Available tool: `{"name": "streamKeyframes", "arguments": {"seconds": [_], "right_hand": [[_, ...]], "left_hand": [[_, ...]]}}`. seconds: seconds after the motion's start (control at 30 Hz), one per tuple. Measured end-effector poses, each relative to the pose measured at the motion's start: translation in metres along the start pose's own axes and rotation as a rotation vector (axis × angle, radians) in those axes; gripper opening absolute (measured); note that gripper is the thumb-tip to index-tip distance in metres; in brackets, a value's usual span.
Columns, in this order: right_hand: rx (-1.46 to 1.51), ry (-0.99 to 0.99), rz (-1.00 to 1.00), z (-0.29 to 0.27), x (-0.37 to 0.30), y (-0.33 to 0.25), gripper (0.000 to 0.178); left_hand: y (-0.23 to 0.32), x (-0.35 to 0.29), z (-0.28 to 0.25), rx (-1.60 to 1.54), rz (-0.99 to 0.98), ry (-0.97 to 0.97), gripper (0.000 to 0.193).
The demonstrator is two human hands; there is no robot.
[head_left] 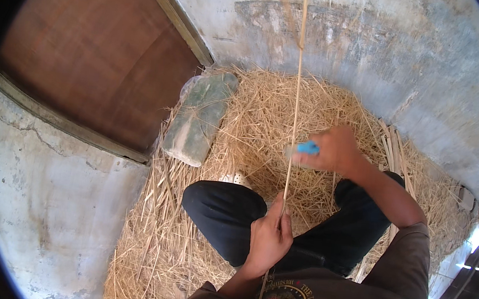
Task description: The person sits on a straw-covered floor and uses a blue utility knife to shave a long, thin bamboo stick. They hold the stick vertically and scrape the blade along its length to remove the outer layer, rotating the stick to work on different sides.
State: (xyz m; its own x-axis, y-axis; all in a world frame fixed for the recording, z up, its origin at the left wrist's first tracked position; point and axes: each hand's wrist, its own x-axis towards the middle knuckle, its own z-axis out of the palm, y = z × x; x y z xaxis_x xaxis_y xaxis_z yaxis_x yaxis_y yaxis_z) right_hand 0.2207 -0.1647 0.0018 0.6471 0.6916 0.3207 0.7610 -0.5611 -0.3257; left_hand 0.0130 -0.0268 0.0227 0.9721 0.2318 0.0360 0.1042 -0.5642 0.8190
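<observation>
On a bed of loose straw [266,112] in a corner of bare concrete, a seated person in black trousers and a brown shirt works a long, thin cane strip [296,97] that runs upright from the lap toward the top of the view. Left hand [268,239], close to the body, has its fingers closed around the lower part of the strip, pinching it steady. Right hand [334,150], farther out over the knees, is clenched on a small blue-handled tool [307,148] pressed against the strip about midway up; the blade itself is too blurred to make out. Judging from this, the step in hand looks like scraping or shaving the strip, and the next stroke would seem to call for a firm hold below while the tool slides along the length without cutting through. More pale split strips [392,147] lie on the straw to the right. A grey-green flat stone [199,117] rests at the straw's left edge, beside a brown wooden door [96,49] set in the stained, cracked concrete wall [375,53].
</observation>
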Motion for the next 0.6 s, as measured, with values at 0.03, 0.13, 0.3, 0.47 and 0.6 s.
{"name": "streamKeyframes", "arguments": {"seconds": [0.03, 0.13, 0.3, 0.47, 0.6], "right_hand": [[-0.010, 0.021, -0.048, 0.001, -0.005, -0.005, 0.066], [-0.067, 0.098, -0.111, 0.005, -0.008, -0.007, 0.066], [-0.183, 0.087, 0.078, -0.008, 0.034, 0.061, 0.068], [-0.274, 0.048, 0.337, -0.021, 0.061, 0.101, 0.075], [-0.235, -0.006, 0.629, -0.038, 0.083, 0.131, 0.076]], "left_hand": [[0.001, 0.000, 0.001, 0.003, 0.000, -0.001, 0.042], [0.001, -0.002, 0.001, 0.010, 0.012, -0.012, 0.043], [-0.001, -0.004, 0.008, 0.008, 0.119, -0.006, 0.046], [0.007, -0.005, 0.008, -0.089, 0.050, -0.080, 0.042], [-0.005, -0.009, 0.017, -0.021, 0.125, -0.102, 0.046]]}}
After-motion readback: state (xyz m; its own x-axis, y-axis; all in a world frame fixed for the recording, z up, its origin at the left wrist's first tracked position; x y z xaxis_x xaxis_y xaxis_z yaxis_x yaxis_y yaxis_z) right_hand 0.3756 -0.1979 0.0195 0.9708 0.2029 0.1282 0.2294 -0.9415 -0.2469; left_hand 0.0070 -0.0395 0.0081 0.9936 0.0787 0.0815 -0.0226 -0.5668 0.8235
